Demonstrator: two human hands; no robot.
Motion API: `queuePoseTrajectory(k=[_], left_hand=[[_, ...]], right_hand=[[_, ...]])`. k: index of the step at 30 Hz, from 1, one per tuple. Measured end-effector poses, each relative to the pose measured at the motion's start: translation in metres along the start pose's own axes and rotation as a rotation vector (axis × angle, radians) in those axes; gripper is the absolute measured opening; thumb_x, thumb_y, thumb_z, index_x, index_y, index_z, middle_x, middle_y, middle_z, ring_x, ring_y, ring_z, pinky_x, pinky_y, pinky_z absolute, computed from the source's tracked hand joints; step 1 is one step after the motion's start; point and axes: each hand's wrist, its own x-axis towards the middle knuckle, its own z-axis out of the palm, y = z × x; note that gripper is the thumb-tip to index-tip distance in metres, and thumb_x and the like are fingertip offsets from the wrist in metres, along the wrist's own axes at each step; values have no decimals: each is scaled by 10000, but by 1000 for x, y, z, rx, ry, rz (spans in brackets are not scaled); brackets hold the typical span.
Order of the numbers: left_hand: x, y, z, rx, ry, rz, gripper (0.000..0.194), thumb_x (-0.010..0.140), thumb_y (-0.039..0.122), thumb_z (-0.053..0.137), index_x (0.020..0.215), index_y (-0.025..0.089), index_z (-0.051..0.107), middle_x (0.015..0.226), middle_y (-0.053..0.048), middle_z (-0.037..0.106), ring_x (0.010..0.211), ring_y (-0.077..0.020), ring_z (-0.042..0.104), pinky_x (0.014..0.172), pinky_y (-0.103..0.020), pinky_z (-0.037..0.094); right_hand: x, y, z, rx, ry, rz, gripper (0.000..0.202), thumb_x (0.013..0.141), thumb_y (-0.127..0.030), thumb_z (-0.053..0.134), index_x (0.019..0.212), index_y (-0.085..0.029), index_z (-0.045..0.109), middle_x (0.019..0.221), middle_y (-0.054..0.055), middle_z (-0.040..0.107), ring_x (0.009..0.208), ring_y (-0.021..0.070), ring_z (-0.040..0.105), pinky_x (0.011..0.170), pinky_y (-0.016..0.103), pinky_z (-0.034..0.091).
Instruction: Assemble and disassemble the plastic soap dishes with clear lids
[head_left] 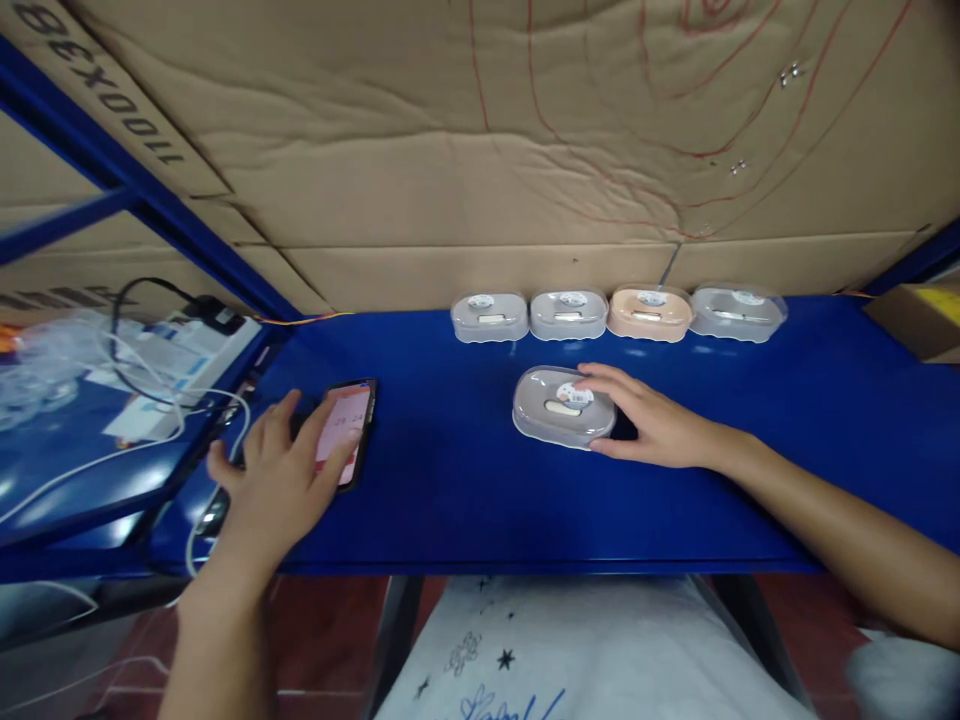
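Observation:
My left hand (281, 470) is over a smartphone (346, 435) with a pink and orange screen. Its fingers are spread and the thumb lies on the glass. With thumb and fingers, my right hand (652, 420) grips the right end of a grey oval plastic box (551, 415), which rests on the blue table. This box has a clear lid and a round white label; a pale piece shows at its centre. Behind it stands a row of similar lidded boxes: two grey ones (490, 318) (568, 316), a peach one (649, 315) and another grey one (739, 313).
The blue tabletop (450, 480) meets a cardboard wall (375, 170) with red drawn lines. At left, a power strip (202, 350), white cables (180, 425) and clear plastic wrapping (49, 370) lie close together. A cardboard box (919, 320) sits at the right edge.

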Motion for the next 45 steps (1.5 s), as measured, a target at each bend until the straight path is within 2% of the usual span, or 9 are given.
queuePoseTrajectory(k=[3,6,12,15,23,27,34,40,45], left_hand=[[-2,-8,6,1,-85,-56,561,1132,476,330,1542,195,591,1739,-220,368,1584,-470,360,1211,-870,152],[0,-4,5,-14,-98,-59,546,1129,480,332,1464,186,647,1707,-229,418,1575,-478,371,1209,-877,130],[-3,17,0,-38,-51,-207,775,1078,639,419,1677,150,363,1566,-277,564,1462,-514,496,1183,-816,273],[-5,24,-2,-29,-67,-224,854,1044,726,412,1691,173,338,1546,-291,563,1441,-557,497,1142,-826,312],[1,35,1,-30,-120,-222,918,1015,720,451,1699,131,283,1454,-328,573,1357,-586,552,1039,-753,492],[0,47,3,-10,-134,-171,886,1004,667,522,1699,162,303,1438,-292,574,1326,-553,580,1026,-700,535],[1,57,0,-10,-158,-217,865,986,630,583,1679,163,360,1480,-276,556,1362,-543,553,1031,-676,552],[5,62,-1,7,-173,-243,804,1027,593,530,1674,144,369,1506,-275,578,1363,-533,565,1046,-680,544],[6,51,-5,17,-222,-161,755,1059,664,369,1585,140,509,1517,-284,574,1371,-556,546,1026,-717,528]], right_hand=[[0,0,0,10,-1,5,768,976,-562,733,1635,-347,405,1776,118,330,1629,391,363,1290,641,404],[-1,0,0,25,2,6,780,969,-553,746,1642,-352,405,1776,116,331,1626,397,366,1289,646,406],[-1,1,-1,43,0,-13,761,987,-547,728,1643,-343,402,1775,132,327,1628,393,363,1287,659,402],[0,0,-3,44,-6,-17,761,991,-539,726,1647,-337,398,1775,140,326,1635,394,349,1290,661,396],[-1,-3,-6,50,-43,-1,753,1012,-554,696,1656,-337,372,1793,135,289,1655,373,312,1307,640,377],[-1,-4,-7,52,-50,18,758,1009,-575,694,1656,-347,372,1803,117,275,1657,371,307,1309,633,378],[-1,-5,-8,58,-66,20,757,1017,-579,681,1661,-344,360,1809,124,258,1661,370,298,1318,638,359],[0,-6,-9,61,-61,23,760,1011,-569,692,1662,-343,374,1809,118,266,1657,386,300,1314,639,365],[0,-6,-8,58,-54,16,757,1011,-556,699,1664,-343,380,1805,120,277,1653,386,312,1309,647,373]])
